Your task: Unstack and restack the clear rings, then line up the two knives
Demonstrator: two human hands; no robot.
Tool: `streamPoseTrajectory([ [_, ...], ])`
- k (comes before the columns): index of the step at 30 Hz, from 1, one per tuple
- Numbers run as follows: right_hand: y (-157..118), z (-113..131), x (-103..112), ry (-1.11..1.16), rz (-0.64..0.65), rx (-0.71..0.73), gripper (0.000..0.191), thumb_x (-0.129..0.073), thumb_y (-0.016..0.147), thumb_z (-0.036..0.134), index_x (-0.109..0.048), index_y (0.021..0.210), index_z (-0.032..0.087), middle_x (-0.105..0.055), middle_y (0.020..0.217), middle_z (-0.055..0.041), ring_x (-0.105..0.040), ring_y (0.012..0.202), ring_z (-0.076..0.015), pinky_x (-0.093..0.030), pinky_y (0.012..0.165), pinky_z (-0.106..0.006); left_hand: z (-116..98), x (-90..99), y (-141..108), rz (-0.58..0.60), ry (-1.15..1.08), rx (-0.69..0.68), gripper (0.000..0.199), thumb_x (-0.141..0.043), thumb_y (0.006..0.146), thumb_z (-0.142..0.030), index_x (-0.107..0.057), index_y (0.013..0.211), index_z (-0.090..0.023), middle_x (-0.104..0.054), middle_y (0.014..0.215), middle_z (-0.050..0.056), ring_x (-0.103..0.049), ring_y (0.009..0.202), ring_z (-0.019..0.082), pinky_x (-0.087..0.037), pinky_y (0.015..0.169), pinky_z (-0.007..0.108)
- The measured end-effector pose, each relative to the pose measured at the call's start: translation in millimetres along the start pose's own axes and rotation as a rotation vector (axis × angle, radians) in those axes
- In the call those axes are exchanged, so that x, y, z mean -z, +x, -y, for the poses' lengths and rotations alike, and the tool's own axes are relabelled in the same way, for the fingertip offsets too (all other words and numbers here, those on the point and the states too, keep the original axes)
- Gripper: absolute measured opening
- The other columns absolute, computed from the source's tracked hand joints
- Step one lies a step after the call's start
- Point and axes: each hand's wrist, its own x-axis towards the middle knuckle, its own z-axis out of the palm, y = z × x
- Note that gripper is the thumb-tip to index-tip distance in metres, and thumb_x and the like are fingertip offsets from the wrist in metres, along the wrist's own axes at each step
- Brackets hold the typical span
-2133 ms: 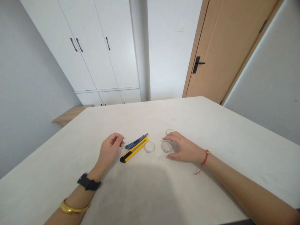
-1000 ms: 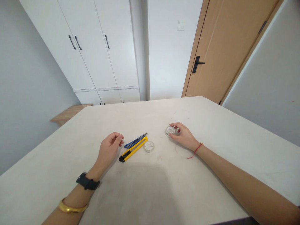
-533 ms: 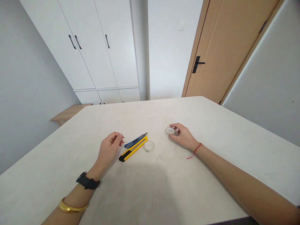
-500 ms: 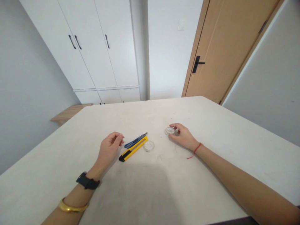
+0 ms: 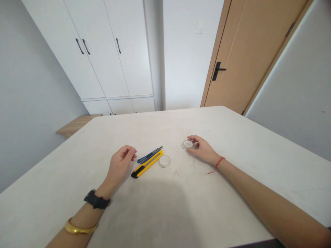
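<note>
Head view: right of the yellow cutter [image 5: 148, 165], the right hand's [image 5: 204, 150] clamped disc [image 5: 187, 144] could be tipped by overpressing; the left hand [image 5: 122, 160] is curled together.

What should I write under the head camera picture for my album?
Right hand around a clear round disc, left hand curled beside a blue cutter and a yellow cutter, at a pale table.

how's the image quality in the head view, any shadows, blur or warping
Head view: a broad, soft shadow darkens the near middle of the off-white tabletop; the tall white cabinet and brown wooden door splay outward, probably wide-angle distortion; markings on the round whitish disc at the right hand are too small to read.
</note>
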Motion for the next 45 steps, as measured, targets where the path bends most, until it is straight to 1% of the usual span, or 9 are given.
streamPoseTrajectory([
  [9, 1.6, -1.7, -0.5, 0.027, 0.025, -0.028, 0.05, -0.071, 0.066, 0.025, -0.056, 0.113, 0.018, -0.063, 0.099, -0.0053, -0.059, 0.086, -0.0181, -0.048, 0.078, -0.032, -1.5, -0.2, 0.5, -0.003, 0.008, -0.018, 0.026, -0.053, 0.08, -0.043, -0.06, 0.07, -0.02, -0.058, 0.058, -0.002, -0.055, 0.058, 0.014, -0.045, 0.058, 0.025],
  [16, 2.0, -2.7, -2.3, -0.038, 0.015, -0.028, 0.055, -0.072, 0.066, 0.03, -0.056, 0.116, 0.016, -0.062, 0.105, -0.0089, -0.059, 0.089, -0.02, -0.048, 0.079, -0.034, -1.2, 0.4, 0.0, 0.0, 0.012, -0.017, 0.026, -0.053, 0.081, -0.042, -0.06, 0.071, -0.02, -0.058, 0.059, -0.002, -0.055, 0.058, 0.015, -0.046, 0.06, 0.026],
  [20, 4.5, -3.9, -1.2, -0.097, 0.022, 0.005, 0.046, -0.071, 0.067, 0.03, -0.061, 0.11, 0.016, -0.063, 0.102, -0.0087, -0.059, 0.09, -0.0209, -0.048, 0.081, -0.035, -3.4, 0.1, -0.4, -0.005, 0.006, -0.011, 0.027, -0.053, 0.08, -0.043, -0.06, 0.071, -0.019, -0.058, 0.058, -0.002, -0.055, 0.058, 0.014, -0.045, 0.059, 0.025],
  [23, 5.0, -2.6, -0.2, -0.101, 0.03, 0.026, 0.04, -0.07, 0.068, 0.03, -0.064, 0.106, 0.017, -0.064, 0.1, -0.0079, -0.059, 0.089, -0.0204, -0.048, 0.081, -0.035, -4.6, 0.0, -0.4, -0.001, 0.005, -0.011, 0.027, -0.053, 0.08, -0.044, -0.06, 0.07, -0.019, -0.058, 0.058, -0.001, -0.055, 0.058, 0.015, -0.045, 0.059, 0.026],
  [30, 4.0, 1.2, 0.8, -0.095, 0.041, 0.027, 0.039, -0.069, 0.069, 0.029, -0.064, 0.105, 0.016, -0.064, 0.1, -0.0081, -0.059, 0.087, -0.0206, -0.049, 0.079, -0.035, -4.2, 0.1, -0.2, -0.001, -0.005, -0.011, 0.028, -0.054, 0.08, -0.044, -0.06, 0.07, -0.019, -0.059, 0.058, -0.001, -0.056, 0.058, 0.015, -0.046, 0.059, 0.026],
  [36, 3.5, 0.4, 0.5, -0.134, 0.047, 0.038, 0.045, -0.068, 0.068, 0.029, -0.062, 0.11, 0.014, -0.063, 0.104, -0.01, -0.059, 0.091, -0.0223, -0.048, 0.083, -0.037, -3.5, 0.5, -0.5, -0.002, 0.004, -0.016, 0.027, -0.054, 0.081, -0.043, -0.061, 0.07, -0.019, -0.058, 0.058, -0.001, -0.056, 0.058, 0.015, -0.046, 0.059, 0.026],
  [39, 3.4, 0.8, 0.5, -0.148, 0.059, 0.042, 0.044, -0.068, 0.069, 0.028, -0.061, 0.11, 0.013, -0.063, 0.105, -0.0108, -0.059, 0.093, -0.0233, -0.048, 0.084, -0.038, -3.3, 0.2, -0.2, -0.001, 0.005, -0.012, 0.027, -0.054, 0.08, -0.043, -0.06, 0.07, -0.019, -0.058, 0.058, -0.002, -0.056, 0.058, 0.015, -0.045, 0.059, 0.025],
  [43, 3.6, -0.8, -0.2, -0.144, 0.063, 0.045, 0.044, -0.068, 0.069, 0.028, -0.061, 0.11, 0.013, -0.063, 0.104, -0.0103, -0.059, 0.094, -0.0233, -0.048, 0.085, -0.039, -3.9, -0.1, -0.1, -0.003, 0.013, -0.016, 0.027, -0.053, 0.081, -0.044, -0.06, 0.07, -0.019, -0.059, 0.058, -0.001, -0.056, 0.058, 0.015, -0.045, 0.059, 0.026],
  [45, 3.6, -2.8, -0.2, -0.13, 0.062, 0.045, 0.047, -0.069, 0.068, 0.029, -0.059, 0.112, 0.015, -0.062, 0.104, -0.0094, -0.058, 0.094, -0.0229, -0.047, 0.086, -0.039, -4.3, -0.1, -0.2, -0.006, 0.006, -0.016, 0.027, -0.054, 0.08, -0.043, -0.06, 0.07, -0.019, -0.058, 0.058, -0.001, -0.055, 0.057, 0.015, -0.045, 0.059, 0.026],
])
